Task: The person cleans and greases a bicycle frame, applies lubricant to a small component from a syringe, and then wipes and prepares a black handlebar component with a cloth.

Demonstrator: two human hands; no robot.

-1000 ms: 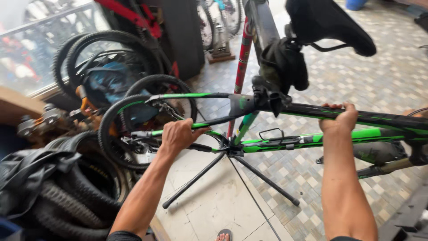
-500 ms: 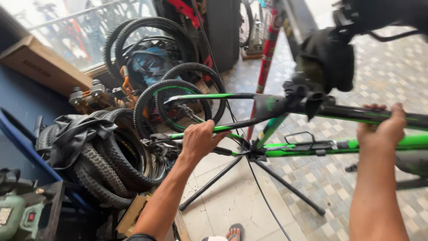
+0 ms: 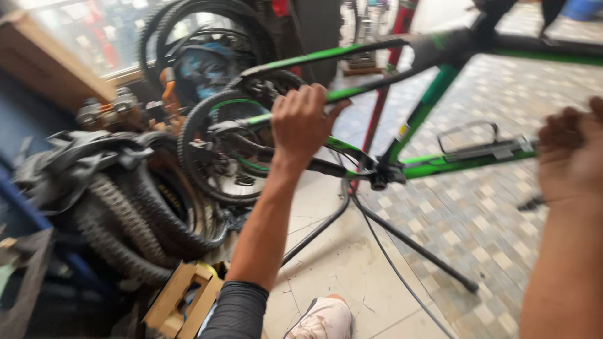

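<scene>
A green and black bicycle frame (image 3: 433, 94) hangs on a repair stand (image 3: 377, 207), with its rear wheel (image 3: 207, 150) to the left. My left hand (image 3: 301, 122) is closed around a rear stay of the frame, close to the wheel. My right hand (image 3: 568, 157) is at the right edge, blurred, resting on the green down tube (image 3: 465, 162) near an empty bottle cage (image 3: 468, 135). Whether its fingers wrap the tube I cannot tell.
A heap of knobbly black tyres (image 3: 119, 213) lies on the floor at left, with more wheels (image 3: 201, 37) leaning behind. A small wooden crate (image 3: 182, 301) and my shoe (image 3: 323, 320) sit near the bottom. The stand's legs spread over the tiled floor (image 3: 477, 220).
The view has swung down and closer. The frame now sits higher in view, and my left hand has slid up along the rear stay. My right hand has moved toward the right edge.
</scene>
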